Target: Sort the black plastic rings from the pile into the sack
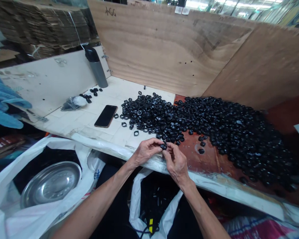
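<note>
Left hand (147,151) and right hand (176,162) close together, just above the front edge of the white tiled surface (99,134). Fingers (155,142) of both hands pinching one small black plastic ring (163,146), tight, not letting go. Right past the hands, a big heap of black plastic rings (201,122), partly on the white tiles, partly on a brown board (189,149). Farther left on the surface, a black phone (106,116) lying flat and a gray bottle (96,66) standing up. Below the edge, a steel bowl (51,184) on a white plastic bag (5,196).

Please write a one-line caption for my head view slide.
Left hand and right hand hold a small black plastic ring.
</note>
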A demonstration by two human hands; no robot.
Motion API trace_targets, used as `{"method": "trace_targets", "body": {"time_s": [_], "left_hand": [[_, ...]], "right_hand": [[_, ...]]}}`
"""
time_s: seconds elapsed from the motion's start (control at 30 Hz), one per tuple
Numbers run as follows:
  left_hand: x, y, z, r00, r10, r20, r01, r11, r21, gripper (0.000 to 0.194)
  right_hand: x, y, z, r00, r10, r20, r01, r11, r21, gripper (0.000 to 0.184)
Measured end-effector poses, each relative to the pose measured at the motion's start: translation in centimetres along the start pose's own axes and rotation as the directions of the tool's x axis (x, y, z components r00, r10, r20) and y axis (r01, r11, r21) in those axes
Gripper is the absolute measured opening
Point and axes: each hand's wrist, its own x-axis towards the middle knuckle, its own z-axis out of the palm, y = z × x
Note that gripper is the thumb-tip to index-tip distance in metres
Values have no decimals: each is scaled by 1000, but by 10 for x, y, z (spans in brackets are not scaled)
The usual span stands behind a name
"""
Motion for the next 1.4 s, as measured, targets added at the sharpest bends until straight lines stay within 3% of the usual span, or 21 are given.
{"method": "trace_targets", "body": {"time_s": [0.13, 0.27, 0.33, 0.47, 0.57, 0.7, 0.83, 1.07, 1.17, 1.23, 1.3, 1.4], "left_hand": [[0, 1, 0, 1000, 22, 22, -23, 999, 37, 29], [0, 2, 0, 1000, 23, 21, -23, 999, 25, 28], [0, 2, 0, 1000, 17, 24, -17, 1000, 17, 28], [-1, 3, 0, 1000, 3, 24, -4, 1000, 22, 30], [-1, 5, 1, 1000, 1, 26, -1, 1000, 10, 30], [-1, 6, 1, 999, 22, 33, -23, 999, 28, 26], [-1, 3, 0, 998, 64, 8, -64, 992, 106, 24], [-2, -1, 0, 994, 108, 15, -109, 983, 148, 23], [-1, -2, 0, 997, 82, -2, -81, 987, 138, 24], [0, -1, -1, 999, 49, -2, -49, 994, 94, 26], [0, -1, -1, 1000, 27, 5, -27, 997, 67, 27], [0, -1, -1, 999, 35, 13, -36, 996, 80, 27]], "right_hand": [[1, -1, -5, 998, -27, 54, 31, 997, -73, 17], [0, -1, -6, 996, 1, 88, 14, 984, -178, 32], [-2, 0, -5, 997, 26, 74, -13, 986, -168, 32], [-5, -1, -2, 997, 76, 34, -73, 996, -60, 16], [-5, -2, -3, 995, 99, -11, -98, 994, 38, 28], [-2, -3, -2, 995, 98, 15, -98, 995, 35, 18], [-1, -5, 0, 984, 177, 34, -180, 981, 78, 18], [3, -8, 2, 909, 396, 131, -415, 826, 382, 28], [4, -7, 3, 944, 321, 79, -330, 898, 290, 23], [5, -6, 2, 989, 149, 22, -150, 977, 153, 18], [5, -4, 1, 1000, 13, 2, -13, 998, 56, 16], [4, -1, 1, 999, 39, 21, -39, 999, -3, 17]]}}
